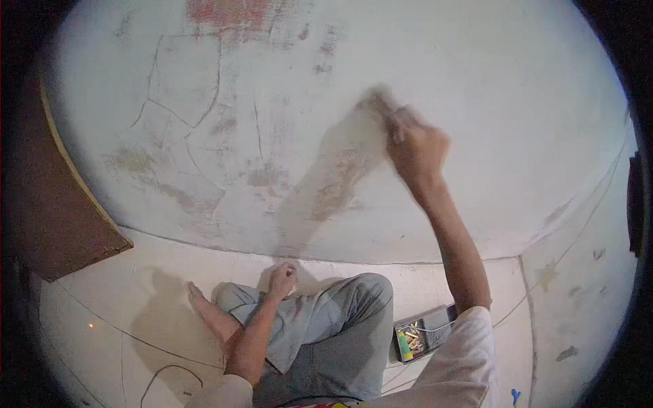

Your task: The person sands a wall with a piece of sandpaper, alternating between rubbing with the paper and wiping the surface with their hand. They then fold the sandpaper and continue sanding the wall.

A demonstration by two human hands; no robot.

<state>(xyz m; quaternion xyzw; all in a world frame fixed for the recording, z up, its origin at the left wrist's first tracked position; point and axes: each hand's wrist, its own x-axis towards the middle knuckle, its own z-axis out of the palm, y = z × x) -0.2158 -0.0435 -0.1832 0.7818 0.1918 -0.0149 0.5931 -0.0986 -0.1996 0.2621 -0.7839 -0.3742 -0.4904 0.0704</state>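
My right hand (418, 145) is raised against the white wall (517, 122), its fingers closed and pressed together near the surface. What it holds, if anything, is blurred and too small to name. Its shadow falls on the wall to the left. Down by my crossed legs, my left hand (282, 281) is closed above the grey trousers (340, 319), near the foot of the wall. Something small and dark shows at its fingers, but I cannot make out what it is.
A black tray (427, 353) with crayon-like sticks and a green-and-yellow item lies right of my knee. A brown panel (68, 197) stands at the left. A dark cable (160, 372) runs over the floor. A small blue object (515, 394) lies at the lower right.
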